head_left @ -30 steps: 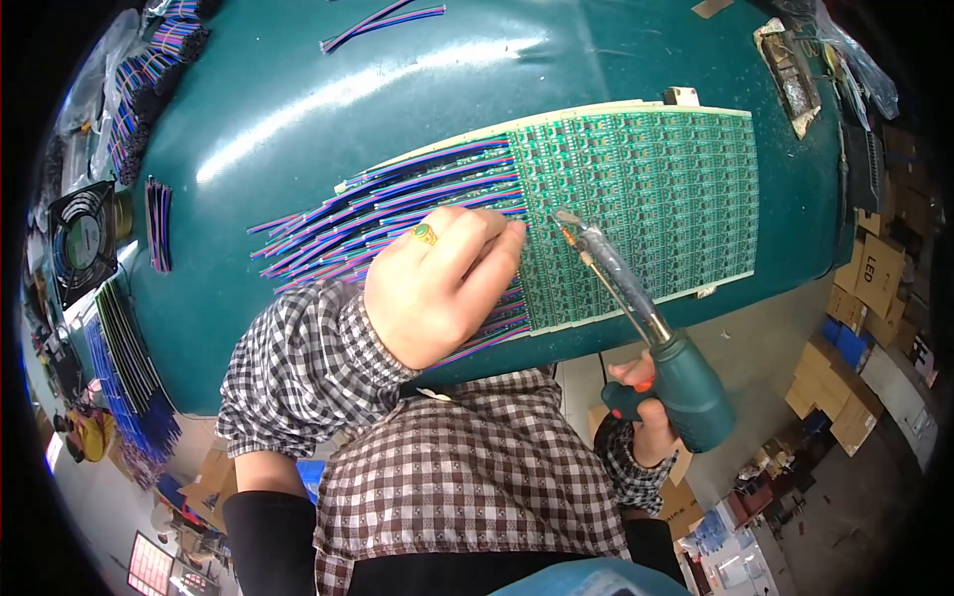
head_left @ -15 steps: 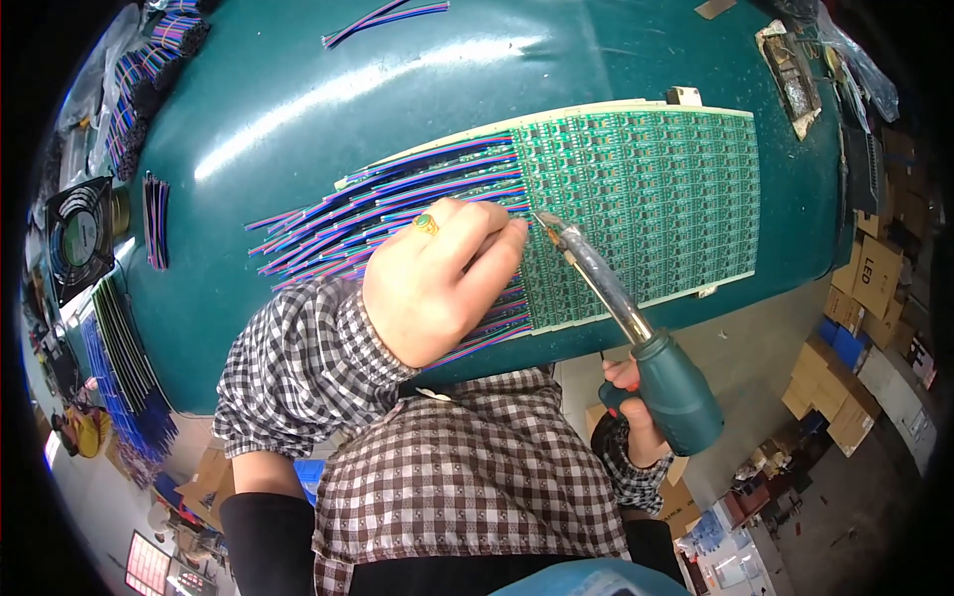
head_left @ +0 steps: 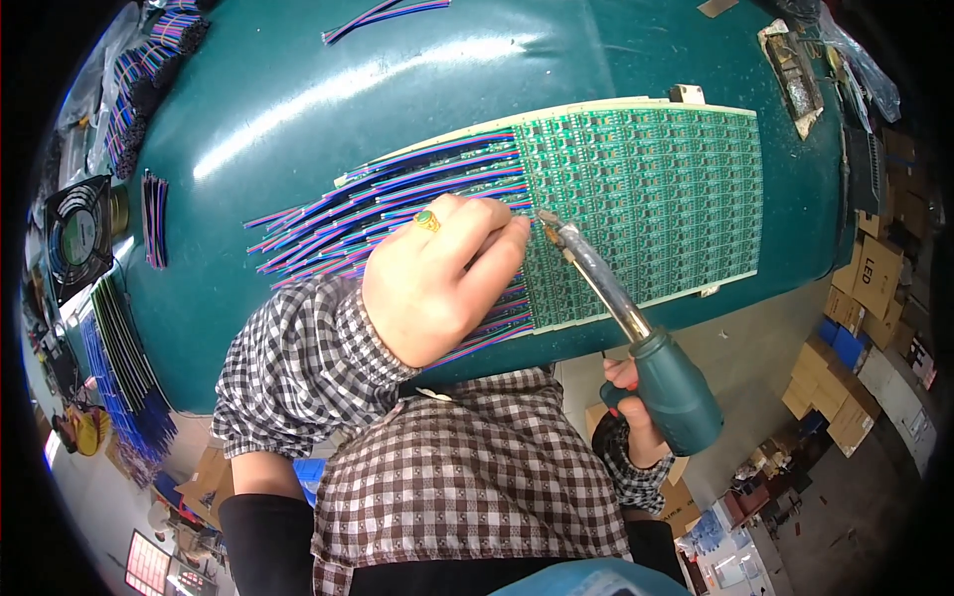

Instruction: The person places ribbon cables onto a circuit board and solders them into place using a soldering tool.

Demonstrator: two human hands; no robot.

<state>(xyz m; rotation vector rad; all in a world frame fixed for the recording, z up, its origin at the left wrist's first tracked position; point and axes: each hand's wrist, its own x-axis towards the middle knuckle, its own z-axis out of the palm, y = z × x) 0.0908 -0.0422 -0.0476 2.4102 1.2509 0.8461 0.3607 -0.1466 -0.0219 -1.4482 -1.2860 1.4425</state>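
A large green circuit board panel, with rows of small repeated circuits, lies on the green bench mat. Along its left part run several thin multicoloured wires in blue, black and red, their ends meeting the rows of circuits. My left hand, with a ring on one finger, rests over these wires, fingertips pinched together at the wire ends; the exact grip is partly hidden. My right hand is wrapped round the dark green handle of a soldering iron. Its tip touches or hovers at the board just right of my left fingertips.
Loose wires lie at the far edge and in a small bundle at left. A black fan stands by more hanging wires. A worn metal holder sits at far right, with cardboard boxes beyond the bench.
Almost nothing differs. The soldering iron's tip has shifted very slightly at the wire ends, and both hands hold nearly the same place.
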